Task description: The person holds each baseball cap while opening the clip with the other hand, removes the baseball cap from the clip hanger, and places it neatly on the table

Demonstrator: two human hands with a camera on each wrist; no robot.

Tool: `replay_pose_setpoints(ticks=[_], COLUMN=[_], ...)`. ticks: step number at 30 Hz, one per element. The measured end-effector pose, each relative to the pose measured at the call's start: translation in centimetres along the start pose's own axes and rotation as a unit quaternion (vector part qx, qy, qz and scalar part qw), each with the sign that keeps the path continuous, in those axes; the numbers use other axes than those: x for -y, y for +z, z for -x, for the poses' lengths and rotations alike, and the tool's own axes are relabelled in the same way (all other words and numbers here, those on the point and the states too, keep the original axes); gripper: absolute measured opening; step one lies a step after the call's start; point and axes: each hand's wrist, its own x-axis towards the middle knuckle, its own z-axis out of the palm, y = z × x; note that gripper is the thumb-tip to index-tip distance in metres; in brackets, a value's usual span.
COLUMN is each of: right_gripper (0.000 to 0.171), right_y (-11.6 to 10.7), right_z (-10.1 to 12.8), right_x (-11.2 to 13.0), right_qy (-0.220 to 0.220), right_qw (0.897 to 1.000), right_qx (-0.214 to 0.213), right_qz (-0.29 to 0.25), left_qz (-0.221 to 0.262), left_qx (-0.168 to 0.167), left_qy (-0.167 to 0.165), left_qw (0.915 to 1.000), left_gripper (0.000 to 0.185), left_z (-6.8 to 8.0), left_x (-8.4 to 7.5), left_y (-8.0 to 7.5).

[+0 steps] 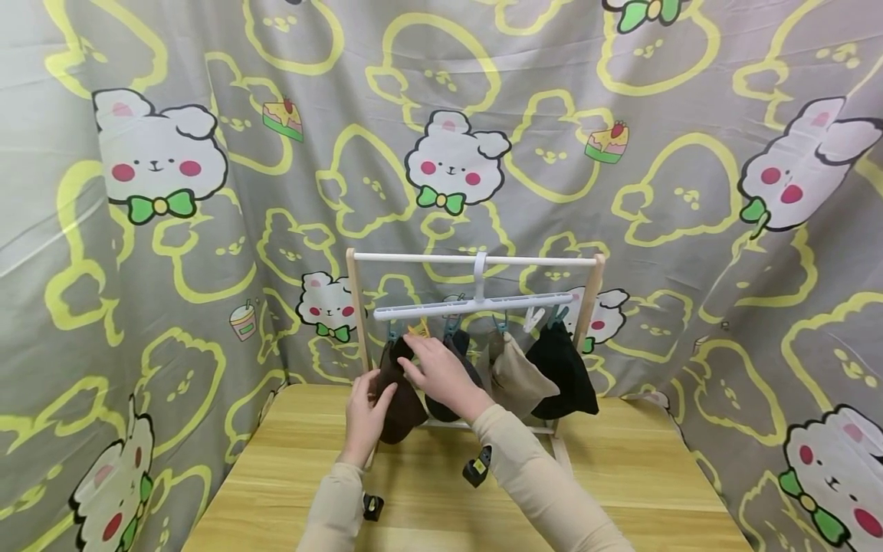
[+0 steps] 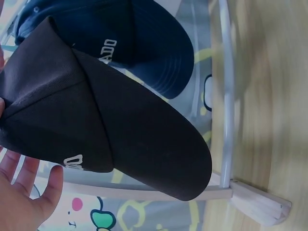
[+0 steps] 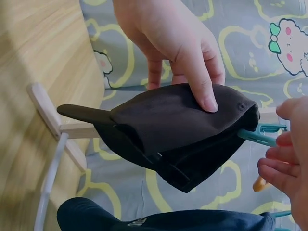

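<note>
Four caps (image 1: pixel 400 387) hang clipped; two hands touch the brown one.

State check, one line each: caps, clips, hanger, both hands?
Dark brown cap: hanging from a teal clip, held.
Navy cap: hanging, mostly behind the right hand.
Beige cap: hanging, untouched.
Black cap: hanging, untouched.
Clip hanger: hooked on the rack's white rail.
Left hand: holds the brown cap, thumb on top.
Right hand: at the teal clip; grip unclear.
</note>
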Motion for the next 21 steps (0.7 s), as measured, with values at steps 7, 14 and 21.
replay_pose_setpoints(ticks=[7, 14, 21], right_gripper=[0.048, 0.058, 0.056], right_y=[0.7, 0.9, 0.7], right_z=[0.4, -0.1, -1.0], right_x=[1.3, 1.9, 1.8], right_qy=[0.016, 0.114, 0.147], right_qw=[1.0, 0.988, 0.977], right_qx=[-0.019, 0.023, 0.012], right_qz=[-0.003, -0.104, -0.154], left_qz=[-0.007, -0.008, -0.004], left_qx=[-0.013, -0.007, -0.023], left_qy=[0.017, 0.019, 0.045], left_qw=[0.9998, 0.9998, 0.9987], left_gripper=[0.034, 0.032, 0.031], left_z=[0.4, 0.8, 0.9], left_x=[0.0, 0.0, -0.6], left_y=[-0.2, 0.0, -0.2])
